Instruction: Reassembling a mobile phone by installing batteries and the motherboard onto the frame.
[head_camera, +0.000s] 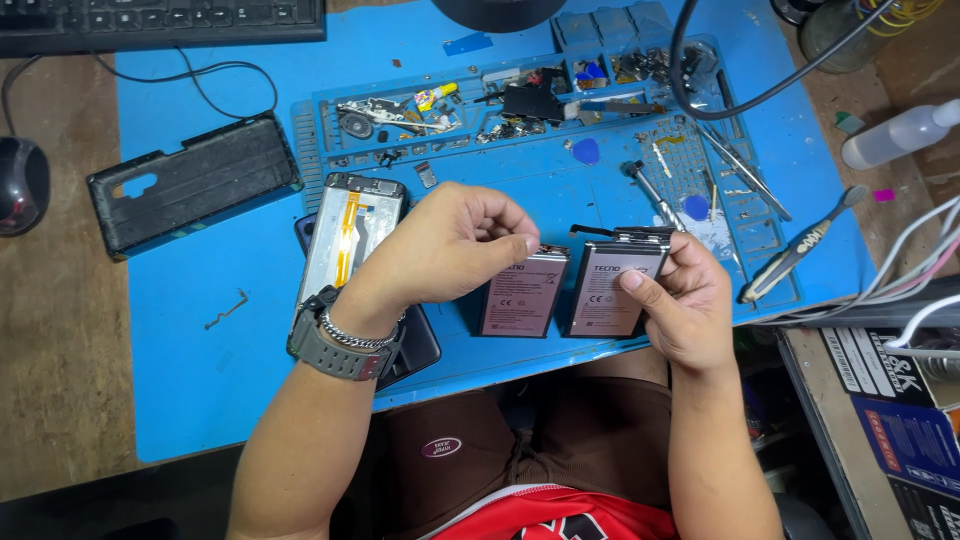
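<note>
Two flat grey phone batteries lie side by side near the front edge of the blue work mat (200, 330). My left hand (450, 245) curls its fingertips onto the top edge of the left battery (522, 295). My right hand (680, 300) grips the right battery (610, 285), thumb across its face, fingers behind its right edge. An opened phone body (348, 230) with an orange flex strip lies just left of my left hand, partly hidden under my wrist. A dark watch and a metal bracelet sit on my left wrist.
A black phone back cover (190, 180) lies at the mat's left. A parts tray (520, 100) with screws and small pieces runs along the back. Tweezers (745, 170), a screwdriver (650, 190) and a brush (795, 250) lie right. Keyboard (160, 20), mouse (20, 185), bottle (900, 130) and cables (920, 270) ring the mat.
</note>
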